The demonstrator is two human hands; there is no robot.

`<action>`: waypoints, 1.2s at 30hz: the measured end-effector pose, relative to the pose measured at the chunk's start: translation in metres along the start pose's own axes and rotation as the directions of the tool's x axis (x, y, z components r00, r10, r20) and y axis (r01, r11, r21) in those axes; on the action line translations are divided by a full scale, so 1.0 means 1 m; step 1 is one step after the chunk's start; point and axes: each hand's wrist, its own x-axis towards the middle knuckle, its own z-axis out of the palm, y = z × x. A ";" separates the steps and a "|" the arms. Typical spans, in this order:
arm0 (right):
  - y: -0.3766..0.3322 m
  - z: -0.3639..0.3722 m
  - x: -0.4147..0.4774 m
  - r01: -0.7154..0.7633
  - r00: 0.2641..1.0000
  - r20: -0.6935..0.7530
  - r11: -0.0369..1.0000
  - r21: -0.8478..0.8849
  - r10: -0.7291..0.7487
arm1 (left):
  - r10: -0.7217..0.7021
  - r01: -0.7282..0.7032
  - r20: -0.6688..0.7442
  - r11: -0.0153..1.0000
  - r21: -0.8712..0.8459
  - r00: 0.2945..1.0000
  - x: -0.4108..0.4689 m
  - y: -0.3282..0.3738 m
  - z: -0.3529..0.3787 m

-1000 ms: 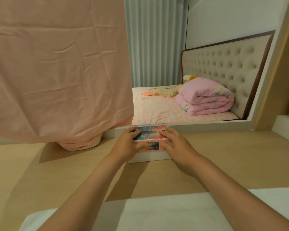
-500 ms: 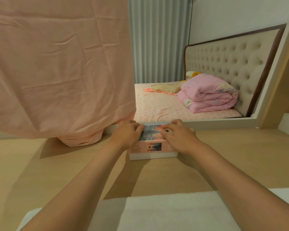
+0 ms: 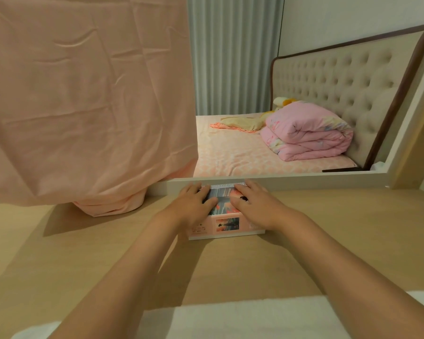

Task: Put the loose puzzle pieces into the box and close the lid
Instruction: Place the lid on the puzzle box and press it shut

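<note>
A white cloth (image 3: 230, 319) lies along the near edge of a pale wooden desk (image 3: 83, 253); two bare forearms reach over it toward the puzzle box (image 3: 227, 225), which sits at the far side of the desk, close against a white ledge (image 3: 304, 179); the box's pink front face carries a small printed picture, and its lid (image 3: 222, 194) is on top, under both hands; the left hand (image 3: 191, 204) lies flat on the lid's left part, fingers straight and spread, gripping nothing; the right hand (image 3: 257, 206) lies the same way on the right part, fingers extended and pressing down; a strip of the lid's picture shows between them. To the left, a large peach sheet (image 3: 83, 106) hangs down, its bunched end resting on the desk; beyond the ledge, a bed (image 3: 230, 155) holds a folded pink quilt (image 3: 309, 138) against a tufted beige headboard (image 3: 340, 79); grey curtains (image 3: 235, 57) hang behind.
</note>
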 end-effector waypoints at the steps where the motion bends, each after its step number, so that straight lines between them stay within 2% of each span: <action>1: 0.002 0.003 -0.001 0.000 1.000 -0.003 1.000 0.007 0.000 | 0.000 0.000 -0.004 1.000 -0.005 1.000 -0.001 0.001 0.001; 5: 0.008 0.014 -0.005 -0.001 1.000 -0.027 0.999 0.039 0.002 | -0.006 0.007 -0.002 0.999 0.042 1.000 -0.003 0.003 0.006; 9: 0.007 0.018 -0.004 0.001 0.999 -0.034 1.000 -0.016 -0.002 | 0.006 -0.006 -0.003 0.999 0.042 1.000 -0.004 -0.001 0.014; 12: 0.007 0.016 -0.004 -0.016 0.999 -0.046 0.996 0.086 0.020 | -0.011 0.011 -0.021 1.000 0.023 1.000 -0.007 0.001 0.013; 15: 0.006 0.010 -0.007 -0.036 0.999 -0.015 0.991 0.132 0.038 | -0.013 0.012 -0.174 1.000 -0.006 0.985 -0.018 0.007 0.010; 17: 0.006 0.007 -0.013 -0.029 1.000 -0.005 0.988 0.154 0.031 | 0.017 -0.023 -0.325 1.000 -0.014 0.946 -0.027 0.008 0.009; 18: 0.009 0.005 -0.018 -0.007 1.000 -0.004 0.986 0.168 0.007 | 0.047 -0.051 -0.357 0.999 -0.003 0.933 -0.033 0.007 0.009; 20: 0.020 0.002 -0.026 0.052 0.998 0.015 0.986 0.161 -0.056 | 0.105 -0.104 -0.328 0.994 0.021 0.939 -0.044 0.005 0.011; 22: 0.031 -0.001 -0.030 0.070 0.997 0.012 0.986 0.154 -0.073 | 0.127 -0.123 -0.241 0.992 0.029 0.962 -0.050 0.000 0.012; 27: 0.043 0.004 -0.023 0.064 0.994 -0.106 0.972 0.228 -0.041 | 0.083 -0.086 -0.119 0.996 -0.024 0.989 -0.035 0.000 0.006; 33: 0.049 0.007 -0.007 0.015 0.991 -0.131 0.964 0.264 0.020 | 0.044 -0.050 -0.058 0.994 -0.099 0.997 -0.008 0.004 0.005; 36: 0.052 0.010 -0.001 0.011 0.992 -0.128 0.970 0.241 0.021 | 0.028 -0.036 -0.071 0.992 -0.118 0.997 0.000 0.002 0.010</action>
